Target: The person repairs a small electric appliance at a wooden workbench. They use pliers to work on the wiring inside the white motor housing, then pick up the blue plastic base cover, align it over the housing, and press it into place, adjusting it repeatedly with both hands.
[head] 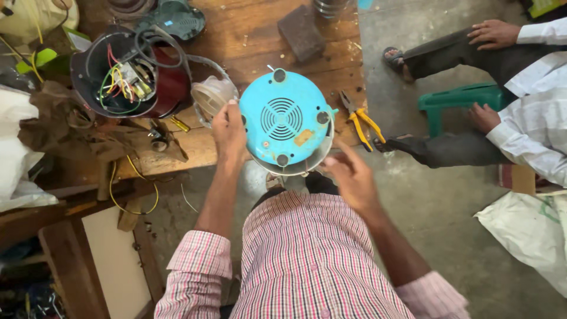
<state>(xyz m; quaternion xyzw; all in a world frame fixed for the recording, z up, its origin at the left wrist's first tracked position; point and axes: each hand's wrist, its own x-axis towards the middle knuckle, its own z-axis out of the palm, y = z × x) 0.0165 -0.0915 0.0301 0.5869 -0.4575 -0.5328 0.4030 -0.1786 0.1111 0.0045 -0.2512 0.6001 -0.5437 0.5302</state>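
Nearest to us is our own checked shirt (307, 260), pink and white, with both sleeves rolled to the forearm. Our left hand (229, 131) grips the left edge of a round turquoise appliance base (284, 118), fingers closed on its rim. The base is turned underside up, showing a circular vent grille and dark rubber feet, and it sits at the near edge of the wooden counter (254, 41), partly overhanging it. Our right hand (349, 177) hovers just beside the base's lower right, open with fingers loosely spread, holding nothing.

Just right of the base, yellow-handled pliers (361, 121) lie on the counter. To the left, beyond our left hand, a clear plastic part (212, 97) rests beside an opened dark red appliance housing (127, 74) with coloured wires showing inside. Farther back lies a dark rectangular block (301, 32).

On the concrete floor (437, 201) to the right, another person sits near a green plastic stool (458, 100), hands resting on dark trousers.
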